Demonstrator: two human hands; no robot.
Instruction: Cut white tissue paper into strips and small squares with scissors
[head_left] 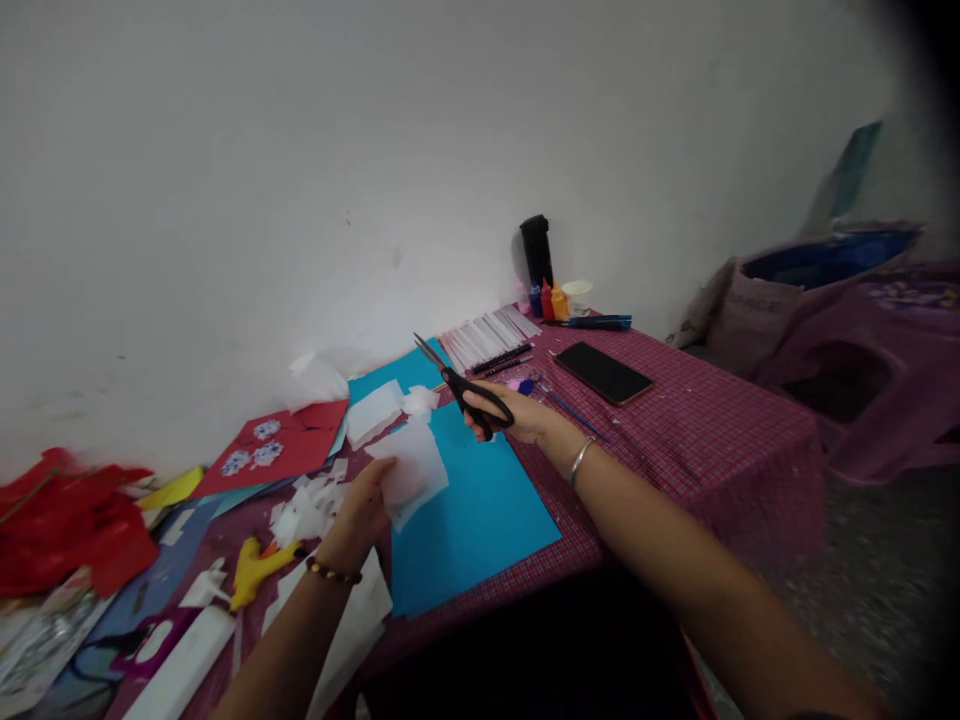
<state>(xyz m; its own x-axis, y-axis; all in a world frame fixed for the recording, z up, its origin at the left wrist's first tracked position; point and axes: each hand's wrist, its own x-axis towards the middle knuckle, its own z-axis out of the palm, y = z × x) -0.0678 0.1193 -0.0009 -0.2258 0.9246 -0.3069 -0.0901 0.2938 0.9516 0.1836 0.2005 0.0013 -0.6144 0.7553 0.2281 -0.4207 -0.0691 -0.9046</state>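
Observation:
My left hand (367,500) pinches the edge of a thin white sheet of tissue paper (418,468) above a blue sheet of card (472,540). In my right hand (495,405) are black-handled scissors (442,370), their blades pointing up and to the left, away from the tissue and slightly parted. Behind the held piece, a folded stack of white tissue (375,412) and a crumpled scrap (420,402) lie on the blue card. White paper scraps (309,510) are heaped to the left of my left hand.
A yellow glue gun (255,572) lies at left, near a red card with flowers (289,440). White paper strips (487,338), pencils (502,360), paint bottles (551,300) and a black cylinder (537,248) are at the back. A phone (604,372) rests on the checked tablecloth (712,430).

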